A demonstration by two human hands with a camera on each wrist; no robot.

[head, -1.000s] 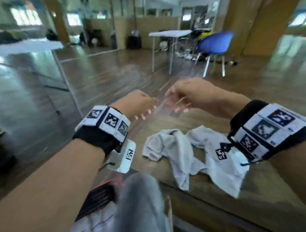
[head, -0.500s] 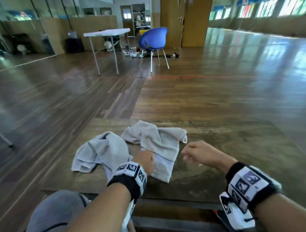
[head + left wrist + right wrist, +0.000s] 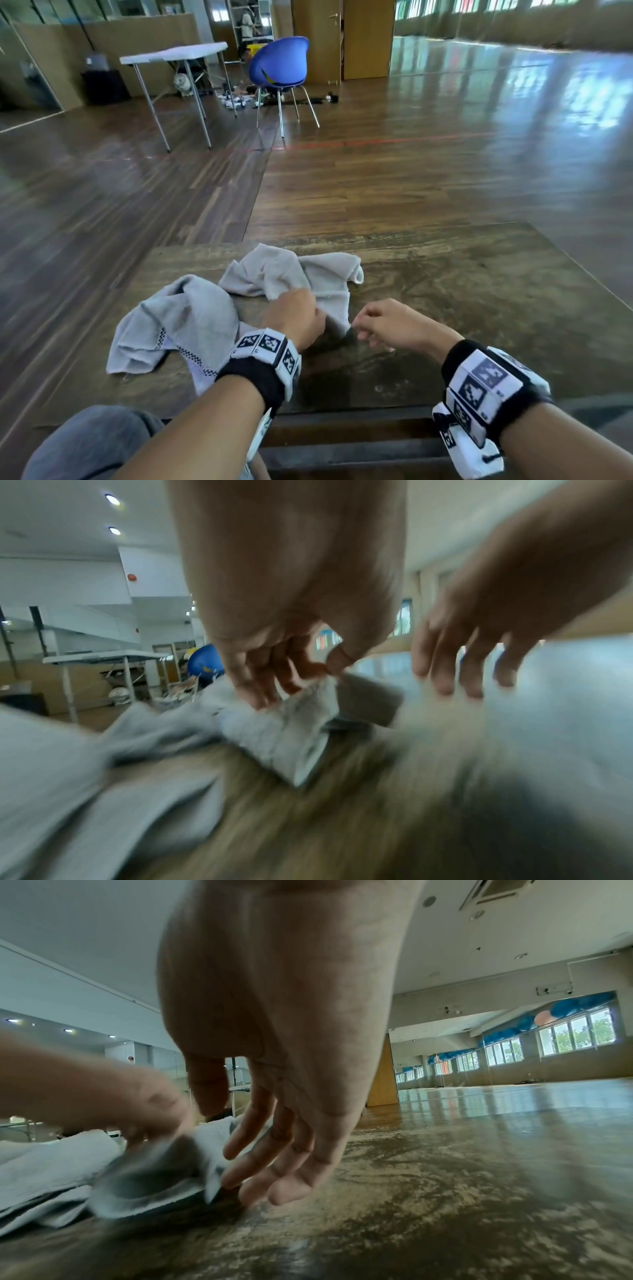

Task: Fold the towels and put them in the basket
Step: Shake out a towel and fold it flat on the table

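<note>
Two crumpled grey towels lie on the wooden table (image 3: 462,291). The left towel (image 3: 178,322) has a checkered band and hangs near the table's left edge. My left hand (image 3: 308,313) pinches the near edge of the right towel (image 3: 301,274); in the left wrist view the fingers (image 3: 260,696) curl into the cloth (image 3: 284,731). My right hand (image 3: 363,325) hovers just right of that towel's near corner, fingers relaxed and holding nothing. In the right wrist view its fingertips (image 3: 253,1175) hang beside the corner (image 3: 212,1180). No basket is in view.
The table's right half shows bare wood. Beyond it stretches wooden floor, with a blue chair (image 3: 281,65) and a white folding table (image 3: 174,54) far back. My knee in grey trousers (image 3: 92,442) is at the lower left, under the table's near edge.
Both hands came down from in front of me to the table. My left hand took hold of the right towel's near edge, and my right hand moved in beside its corner.
</note>
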